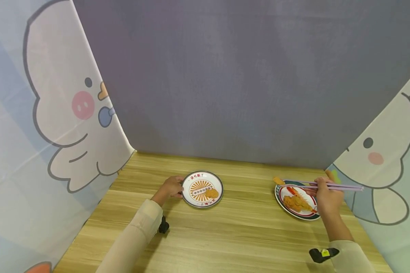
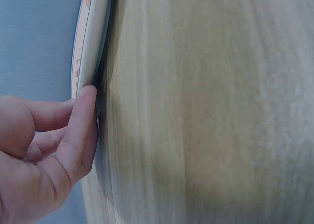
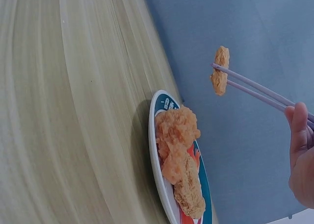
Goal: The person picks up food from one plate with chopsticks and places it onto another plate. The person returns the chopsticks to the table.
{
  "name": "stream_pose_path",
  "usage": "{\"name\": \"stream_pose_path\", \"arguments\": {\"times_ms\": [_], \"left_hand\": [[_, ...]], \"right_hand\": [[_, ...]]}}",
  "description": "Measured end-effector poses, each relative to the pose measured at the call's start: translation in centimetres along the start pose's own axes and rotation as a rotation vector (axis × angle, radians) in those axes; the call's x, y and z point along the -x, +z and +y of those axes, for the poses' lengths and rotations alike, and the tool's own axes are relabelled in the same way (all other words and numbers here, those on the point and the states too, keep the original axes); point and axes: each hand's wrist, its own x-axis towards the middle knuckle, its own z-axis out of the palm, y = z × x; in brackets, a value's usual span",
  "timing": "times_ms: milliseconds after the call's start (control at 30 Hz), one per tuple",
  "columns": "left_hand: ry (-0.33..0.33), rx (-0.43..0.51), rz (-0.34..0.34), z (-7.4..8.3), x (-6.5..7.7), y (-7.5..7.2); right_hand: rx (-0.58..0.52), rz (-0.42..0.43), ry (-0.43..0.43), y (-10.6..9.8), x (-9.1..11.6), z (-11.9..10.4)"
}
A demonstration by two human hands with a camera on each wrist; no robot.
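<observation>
My left hand pinches the left rim of a white plate with an orange sunburst print; one fried nugget lies on it. In the left wrist view, thumb and fingers grip the edge of that plate. My right hand holds a pair of pink chopsticks. Between their tips is a golden fried piece, raised above a green-rimmed plate. On that plate lie a fried drumstick, another breaded piece and a red-tailed shrimp.
Both plates stand on a wood-grain table, one near the middle and one at the right. A grey cloth wall rises behind the table. Printed cartoon curtains flank both sides.
</observation>
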Motion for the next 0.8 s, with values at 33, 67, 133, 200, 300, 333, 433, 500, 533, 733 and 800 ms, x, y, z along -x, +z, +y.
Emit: {"name": "stream_pose_path", "arguments": {"times_ms": [33, 67, 133, 200, 300, 333, 433, 500, 533, 733, 800], "left_hand": [[0.0, 0.002, -0.002, 0.0, -0.1, 0.0], [0.0, 0.002, -0.004, 0.0, -0.1, 0.0], [0.003, 0.005, -0.007, 0.0, -0.1, -0.1], [0.005, 0.004, -0.007, -0.1, -0.1, -0.1], [0.007, 0.004, -0.003, 0.0, 0.0, -0.1], [0.008, 0.004, -0.003, 0.0, 0.0, -0.1], [0.012, 0.006, -0.005, 0.0, 0.0, -0.1], [0.013, 0.008, -0.005, 0.0, 0.0, -0.1], [0.011, 0.008, -0.003, 0.0, 0.0, -0.1], [0.004, 0.0, -0.001, 0.1, 0.0, -0.1], [0.005, 0.002, -0.002, 0.1, 0.1, -0.1]], "right_hand": [[0.007, -0.006, 0.002, 0.0, 0.0, 0.0], [0.017, -0.011, 0.005, 0.1, 0.1, 0.0], [0.016, -0.014, 0.008, 0.2, 0.0, 0.2], [0.011, -0.022, 0.021, 0.3, 0.1, 0.3], [-0.016, -0.021, 0.037, 0.7, 0.2, 0.4], [-0.024, -0.019, 0.04, 0.8, 0.2, 0.4], [-0.038, -0.021, 0.038, 1.2, 0.3, 0.3], [-0.044, -0.024, 0.031, 1.4, 0.4, 0.3], [-0.045, -0.028, 0.027, 1.5, 0.4, 0.4], [-0.037, -0.047, 0.019, 2.2, 0.7, 0.7], [-0.034, -0.053, 0.018, 2.4, 0.7, 0.9]]}}
